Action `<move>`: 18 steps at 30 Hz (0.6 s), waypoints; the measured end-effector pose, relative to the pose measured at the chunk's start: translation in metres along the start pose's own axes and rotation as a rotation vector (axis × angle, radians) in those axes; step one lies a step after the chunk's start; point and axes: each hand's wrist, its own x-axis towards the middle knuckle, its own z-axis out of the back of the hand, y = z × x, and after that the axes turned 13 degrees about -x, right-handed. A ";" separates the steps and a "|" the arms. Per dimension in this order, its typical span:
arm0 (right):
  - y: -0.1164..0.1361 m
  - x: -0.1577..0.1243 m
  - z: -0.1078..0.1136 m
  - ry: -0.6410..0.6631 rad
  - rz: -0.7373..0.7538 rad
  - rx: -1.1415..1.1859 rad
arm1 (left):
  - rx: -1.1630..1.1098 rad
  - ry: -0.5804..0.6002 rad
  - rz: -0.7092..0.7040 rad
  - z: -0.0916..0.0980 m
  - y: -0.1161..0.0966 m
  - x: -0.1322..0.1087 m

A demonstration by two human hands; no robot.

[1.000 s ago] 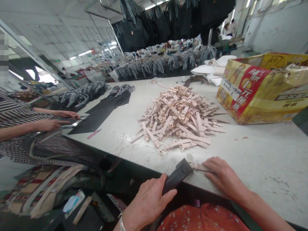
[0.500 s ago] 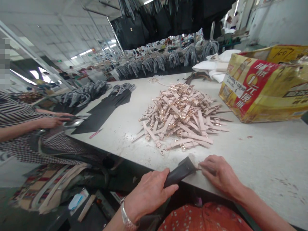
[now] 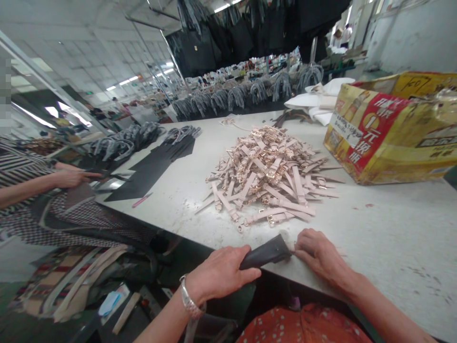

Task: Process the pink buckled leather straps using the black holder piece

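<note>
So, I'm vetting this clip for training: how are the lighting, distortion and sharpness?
Head view: even light from ceiling lights; wide-angle distortion bends the white table; the watch straps are fairly sharp; a pixelated block covers the left edge.

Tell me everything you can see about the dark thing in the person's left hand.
It's a dark, almost black, flat object, with a matte finish that could be rubber or plastic; its exact kind is hard to tell. It narrows toward the left hand, which grips that end, and widens toward its far end. It lies low and slanted over the edge of the white table, its wide end meeting a pale strap held down by the right hand.
</note>
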 end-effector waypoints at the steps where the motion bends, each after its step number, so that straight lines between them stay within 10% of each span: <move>1: 0.001 0.001 0.001 0.013 -0.001 -0.004 | -0.004 0.001 -0.002 0.001 0.001 0.002; 18: 0.003 0.004 -0.010 -0.045 -0.090 -0.116 | 0.084 -0.237 0.027 -0.024 -0.008 -0.012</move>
